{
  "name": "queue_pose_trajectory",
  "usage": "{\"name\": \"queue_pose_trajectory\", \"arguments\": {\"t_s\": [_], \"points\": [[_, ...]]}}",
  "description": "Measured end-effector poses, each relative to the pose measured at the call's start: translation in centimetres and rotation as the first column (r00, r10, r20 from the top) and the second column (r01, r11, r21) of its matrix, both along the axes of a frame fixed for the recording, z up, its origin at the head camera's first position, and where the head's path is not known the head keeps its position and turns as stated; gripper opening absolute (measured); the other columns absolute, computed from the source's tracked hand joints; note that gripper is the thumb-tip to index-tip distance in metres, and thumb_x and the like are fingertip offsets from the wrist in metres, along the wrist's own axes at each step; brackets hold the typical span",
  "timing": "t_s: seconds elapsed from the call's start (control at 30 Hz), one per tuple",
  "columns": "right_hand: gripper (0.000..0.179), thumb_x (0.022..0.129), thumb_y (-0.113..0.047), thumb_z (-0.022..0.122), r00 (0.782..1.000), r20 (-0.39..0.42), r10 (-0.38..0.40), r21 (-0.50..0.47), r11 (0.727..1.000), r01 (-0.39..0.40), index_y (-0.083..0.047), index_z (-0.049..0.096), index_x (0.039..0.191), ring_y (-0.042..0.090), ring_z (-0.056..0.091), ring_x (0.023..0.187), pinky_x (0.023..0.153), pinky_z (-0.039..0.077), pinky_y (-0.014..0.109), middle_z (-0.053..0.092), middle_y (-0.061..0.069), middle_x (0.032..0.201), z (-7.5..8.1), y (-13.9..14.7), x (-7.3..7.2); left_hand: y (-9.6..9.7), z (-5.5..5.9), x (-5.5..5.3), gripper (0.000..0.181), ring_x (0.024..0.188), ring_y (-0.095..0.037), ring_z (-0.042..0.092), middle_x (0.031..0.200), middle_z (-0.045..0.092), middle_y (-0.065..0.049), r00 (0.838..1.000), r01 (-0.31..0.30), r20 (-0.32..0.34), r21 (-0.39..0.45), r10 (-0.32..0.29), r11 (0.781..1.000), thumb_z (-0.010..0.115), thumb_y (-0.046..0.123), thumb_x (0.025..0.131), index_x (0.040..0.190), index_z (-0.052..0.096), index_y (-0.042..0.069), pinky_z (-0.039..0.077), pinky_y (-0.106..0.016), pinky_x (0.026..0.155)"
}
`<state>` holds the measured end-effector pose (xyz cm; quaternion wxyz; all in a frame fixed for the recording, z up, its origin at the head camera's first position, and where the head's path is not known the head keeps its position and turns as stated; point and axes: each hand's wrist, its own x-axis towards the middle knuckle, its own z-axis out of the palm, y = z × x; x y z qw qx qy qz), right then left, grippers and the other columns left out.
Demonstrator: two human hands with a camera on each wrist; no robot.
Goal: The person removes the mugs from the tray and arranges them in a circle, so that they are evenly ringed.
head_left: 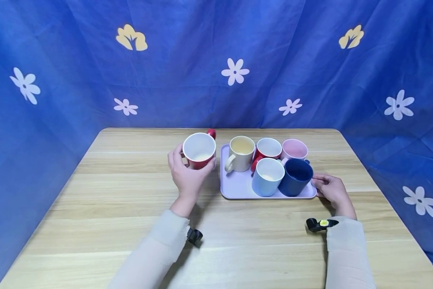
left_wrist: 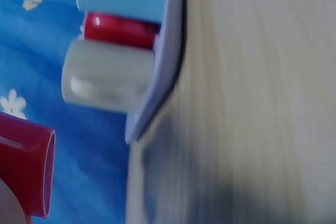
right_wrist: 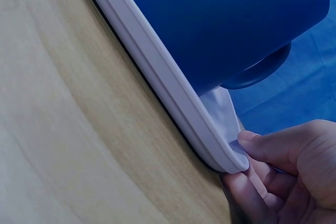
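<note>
Holding a red mug [head_left: 199, 150], roughly upright and raised off the bench [head_left: 129, 192] just left of the lavender tray [head_left: 238, 186], in the left grip [head_left: 189, 176], curled round the wall and spread only to the mug's width; pinching the tray's near-right corner between thumb and fingers in the right grip [head_left: 332, 188], apparently for steadying. Judging this as probably a tray-loading step, not yet placing. Presumably needing to carry rightward and lower left of the light-blue mug [head_left: 267, 182], clearing the handle of the cream mug [head_left: 242, 160].
</note>
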<state>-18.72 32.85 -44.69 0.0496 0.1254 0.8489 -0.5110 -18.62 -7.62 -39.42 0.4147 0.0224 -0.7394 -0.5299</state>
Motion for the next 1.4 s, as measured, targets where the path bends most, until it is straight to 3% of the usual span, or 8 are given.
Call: {"name": "queue_pose_trajectory", "arguments": {"t_s": [0.13,0.3,0.6,0.77,1.03,1.4], "points": [[0.040,0.096,-0.012,0.056,1.000,-0.003,0.005,-0.010,1.000,-0.005,0.010,0.050,0.129,0.000,0.057,0.074,0.064,0.053,0.022,0.065,0.008,0.105,0.0,0.1,0.1,-1.7,-1.0,-1.1,0.085,0.106,-0.018,0.049,0.114,0.049,-0.011,0.994,-0.073,0.084,-0.020,0.074,0.997,0.091,0.035,0.053,0.124,0.054,0.008,0.050,-0.040,0.078],[0.041,0.096,-0.013,0.056,1.000,-0.008,0.009,-0.013,1.000,-0.009,0.011,0.050,0.128,-0.001,0.057,0.074,0.063,0.053,0.022,0.066,0.007,0.105,0.0,0.1,0.2,-4.0,-2.2,-2.3,0.087,0.109,-0.019,0.049,0.118,0.049,-0.009,0.972,-0.150,0.173,-0.044,0.156,0.988,0.091,0.041,0.054,0.126,0.053,0.010,0.048,-0.046,0.083],[0.041,0.096,-0.013,0.055,1.000,0.004,-0.002,-0.005,1.000,0.002,0.010,0.049,0.130,0.000,0.058,0.075,0.065,0.053,0.022,0.064,0.014,0.111,-0.2,0.1,0.0,-7.4,-2.5,-4.4,0.084,0.109,-0.020,0.049,0.120,0.048,-0.008,0.938,-0.224,0.263,-0.043,0.228,0.974,0.089,0.041,0.058,0.127,0.052,0.012,0.047,-0.049,0.083],[0.041,0.096,-0.012,0.055,1.000,0.006,0.001,-0.005,1.000,-0.001,0.010,0.050,0.130,0.000,0.057,0.076,0.065,0.053,0.022,0.063,0.016,0.113,-0.4,0.1,0.1,-8.8,-2.4,-5.6,0.085,0.114,-0.020,0.048,0.124,0.046,-0.008,0.915,-0.257,0.315,-0.025,0.252,0.966,0.088,0.041,0.059,0.130,0.050,0.012,0.045,-0.043,0.090],[0.040,0.096,-0.013,0.055,1.000,0.005,-0.003,0.006,1.000,0.003,0.010,0.051,0.129,0.002,0.057,0.077,0.065,0.053,0.022,0.062,0.019,0.114,-0.5,0.1,0.1,-10.2,-2.4,-6.9,0.087,0.124,-0.015,0.036,0.132,0.043,-0.001,0.860,-0.311,0.421,-0.018,0.289,0.950,0.083,0.050,0.061,0.134,0.047,0.017,0.040,-0.041,0.097],[0.041,0.096,-0.013,0.054,1.000,-0.005,-0.008,0.025,1.000,0.008,0.010,0.050,0.129,0.003,0.058,0.076,0.065,0.053,0.022,0.063,0.018,0.111,-0.3,0.1,-0.2,-10.8,-2.3,-8.3,0.095,0.128,-0.009,0.032,0.136,0.039,0.005,0.816,-0.327,0.508,0.008,0.278,0.945,0.079,0.061,0.058,0.138,0.042,0.024,0.039,-0.036,0.098]]}}
